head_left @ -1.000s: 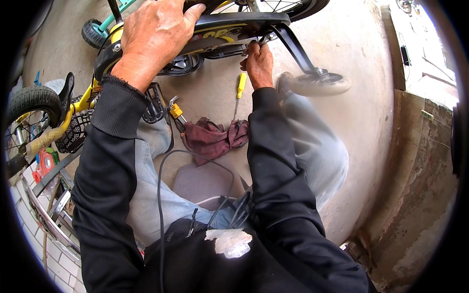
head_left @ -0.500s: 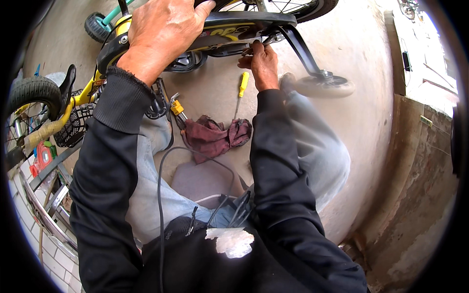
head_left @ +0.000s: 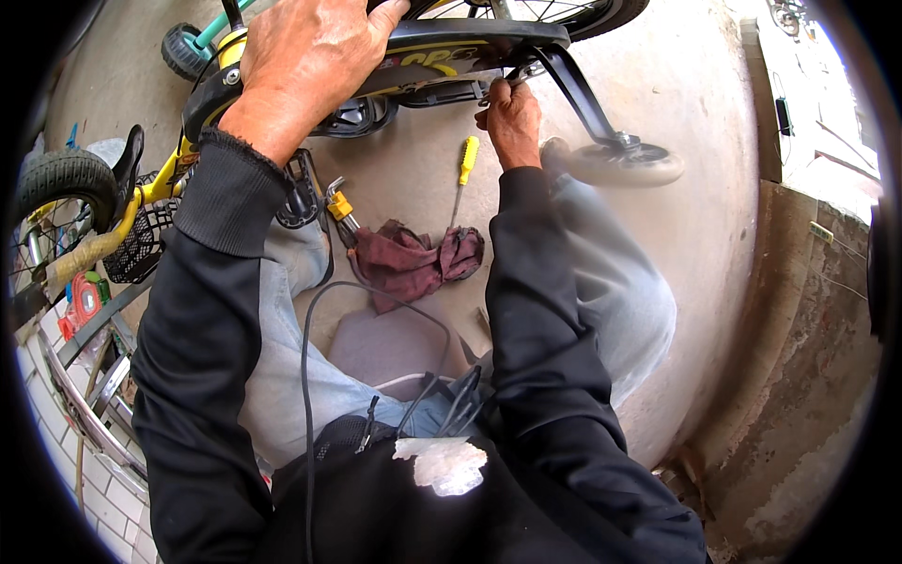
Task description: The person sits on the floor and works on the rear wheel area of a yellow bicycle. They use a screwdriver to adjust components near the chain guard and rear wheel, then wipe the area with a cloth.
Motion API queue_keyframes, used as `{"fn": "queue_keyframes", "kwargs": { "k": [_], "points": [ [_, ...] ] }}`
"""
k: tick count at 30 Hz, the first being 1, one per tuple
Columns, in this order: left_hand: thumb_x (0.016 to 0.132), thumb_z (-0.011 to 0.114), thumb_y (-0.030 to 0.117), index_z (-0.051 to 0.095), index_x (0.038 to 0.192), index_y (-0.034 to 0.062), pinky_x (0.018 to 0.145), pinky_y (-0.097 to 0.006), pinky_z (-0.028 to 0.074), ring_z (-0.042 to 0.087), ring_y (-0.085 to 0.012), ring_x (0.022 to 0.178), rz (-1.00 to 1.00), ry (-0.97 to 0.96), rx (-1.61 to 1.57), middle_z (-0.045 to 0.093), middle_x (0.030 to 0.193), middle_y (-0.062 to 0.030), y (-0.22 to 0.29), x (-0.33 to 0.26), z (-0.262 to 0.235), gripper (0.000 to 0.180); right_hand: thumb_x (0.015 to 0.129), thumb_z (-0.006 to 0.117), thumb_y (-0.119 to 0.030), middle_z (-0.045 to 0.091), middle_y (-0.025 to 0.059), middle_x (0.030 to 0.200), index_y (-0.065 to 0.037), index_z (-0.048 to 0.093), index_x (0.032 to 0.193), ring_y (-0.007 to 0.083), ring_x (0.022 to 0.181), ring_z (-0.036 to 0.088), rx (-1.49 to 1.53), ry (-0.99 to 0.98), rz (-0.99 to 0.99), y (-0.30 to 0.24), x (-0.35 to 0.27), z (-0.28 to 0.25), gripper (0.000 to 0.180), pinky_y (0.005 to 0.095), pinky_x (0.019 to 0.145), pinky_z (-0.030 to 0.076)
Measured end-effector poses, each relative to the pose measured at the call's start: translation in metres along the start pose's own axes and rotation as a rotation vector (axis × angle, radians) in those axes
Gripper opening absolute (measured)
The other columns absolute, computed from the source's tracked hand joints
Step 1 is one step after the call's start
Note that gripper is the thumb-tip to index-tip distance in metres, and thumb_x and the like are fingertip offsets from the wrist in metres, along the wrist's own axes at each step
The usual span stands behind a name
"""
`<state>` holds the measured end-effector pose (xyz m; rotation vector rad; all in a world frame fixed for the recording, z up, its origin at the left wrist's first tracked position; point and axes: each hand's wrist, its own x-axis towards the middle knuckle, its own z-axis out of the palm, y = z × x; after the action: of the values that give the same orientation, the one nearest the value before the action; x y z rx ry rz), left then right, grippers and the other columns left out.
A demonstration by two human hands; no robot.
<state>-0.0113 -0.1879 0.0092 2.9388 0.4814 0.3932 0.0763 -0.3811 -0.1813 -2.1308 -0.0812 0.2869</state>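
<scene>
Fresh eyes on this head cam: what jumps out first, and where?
Top centre, the left hand lies over the black bicycle chain guard, while the right hand works at its underside. Just right of that, a pale training wheel sticks out on its black bracket. Mid-picture on the floor, a bright yellow-handled screwdriver points toward a crumpled maroon cloth.

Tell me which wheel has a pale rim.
The small wheel on the black bracket, right of the right hand; the top wheel, left wheel and teal-centred wheel have black tyres.
</scene>
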Motion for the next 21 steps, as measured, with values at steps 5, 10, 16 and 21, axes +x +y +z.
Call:
{"fn": "queue_keyframes", "kwargs": {
  "k": [5, 10, 16, 21],
  "points": [
    [0.087, 0.063, 0.033, 0.063, 0.082, 0.0011, 0.071, -0.047, 0.049, 0.063, -0.0367, 0.080, -0.007, -0.019, -0.010, 0.065, 0.079, -0.0194, -0.001, 0.000, -0.003, 0.032, 0.092, 0.049, -0.036, 0.067, 0.0242, 0.075, 0.005, 0.061, 0.094, 0.0411, 0.081, 0.067, -0.053, -0.010, 0.065, -0.002, -0.003, -0.002, 0.043, 0.0471, 0.081, 0.048],
    [0.087, 0.063, 0.033, 0.062, 0.081, 0.0009, 0.071, -0.048, 0.048, 0.063, -0.0369, 0.080, 0.018, 0.026, -0.029, 0.065, 0.079, -0.0195, 0.004, -0.001, -0.002, 0.033, 0.093, 0.051, -0.035, 0.069, 0.0111, 0.073, 0.002, 0.059, 0.090, 0.0194, 0.057, 0.069, -0.135, 0.087, -0.067, 0.028, 0.012, -0.012, 0.038, 0.0321, 0.059, 0.055],
    [0.087, 0.062, 0.034, 0.063, 0.081, 0.0011, 0.071, -0.048, 0.049, 0.063, -0.0369, 0.080, -0.012, 0.013, -0.006, 0.065, 0.079, -0.0195, 0.001, -0.003, -0.004, 0.033, 0.093, 0.049, -0.037, 0.069, 0.0194, 0.078, 0.002, 0.062, 0.094, 0.0358, 0.077, 0.069, -0.356, 0.074, -0.071, -0.010, -0.031, -0.004, 0.041, 0.0439, 0.075, 0.052],
    [0.087, 0.063, 0.033, 0.063, 0.082, 0.0017, 0.070, -0.047, 0.049, 0.063, -0.0366, 0.080, 0.011, 0.027, -0.004, 0.065, 0.078, -0.0190, -0.001, -0.001, 0.002, 0.031, 0.093, 0.048, -0.040, 0.066, 0.0290, 0.081, 0.003, 0.062, 0.094, 0.0467, 0.086, 0.064, -0.218, 0.022, 0.021, -0.016, -0.041, 0.003, 0.045, 0.0510, 0.080, 0.048]
  ]
}}
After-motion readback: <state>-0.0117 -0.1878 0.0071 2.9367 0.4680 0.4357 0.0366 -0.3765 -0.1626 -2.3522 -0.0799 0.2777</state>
